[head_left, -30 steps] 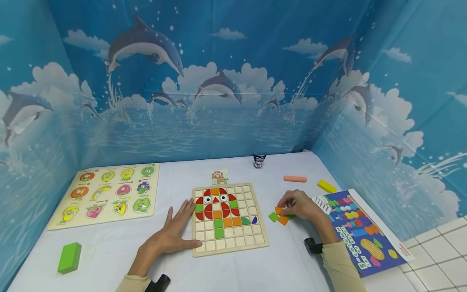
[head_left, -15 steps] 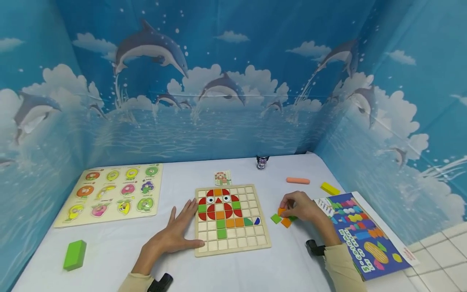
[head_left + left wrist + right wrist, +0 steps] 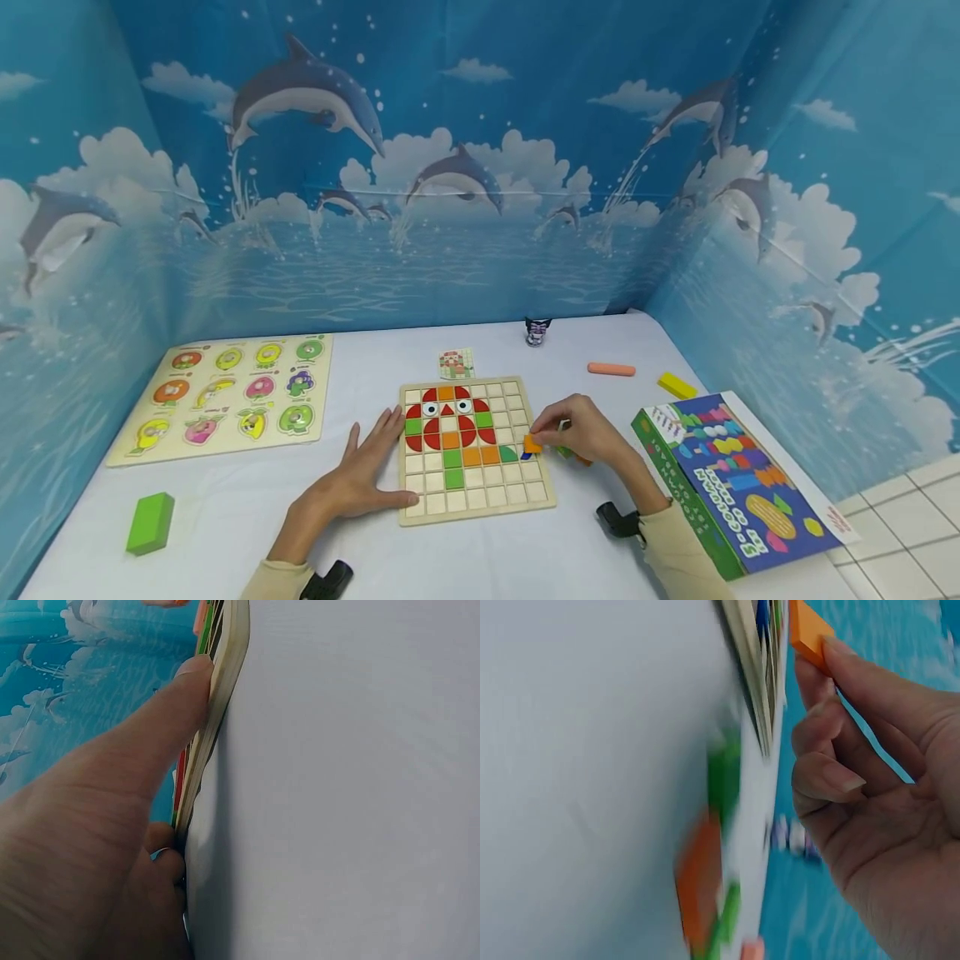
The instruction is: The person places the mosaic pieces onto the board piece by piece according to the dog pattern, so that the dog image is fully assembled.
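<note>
A wooden grid board [image 3: 486, 502] bears a figure of red, green and orange tiles, with a blue piece [image 3: 526, 456] toward its right edge. My right hand [image 3: 581, 429] pinches an orange square tile [image 3: 532, 444] between thumb and fingers, over the board's right side. In the right wrist view the orange tile [image 3: 810, 634] stands up in the fingertips. My left hand [image 3: 360, 479] rests at the board's left edge, fingers spread and thumb straight. Its thumb lies along the board's edge [image 3: 229, 667] in the left wrist view. Loose green and orange tiles [image 3: 562, 452] lie partly hidden behind the right hand.
A small pattern card [image 3: 456, 363] and a little figurine [image 3: 536, 332] stand beyond the board. At left lie a fruit puzzle board [image 3: 225, 400] and a green block [image 3: 150, 523]. Rightward are a salmon stick [image 3: 611, 368], a yellow block [image 3: 677, 385] and a blue box [image 3: 742, 483].
My right hand has picked an orange tile from the loose pile and carried it left to above the board's right edge. The left hand has stayed at the board's left side.
</note>
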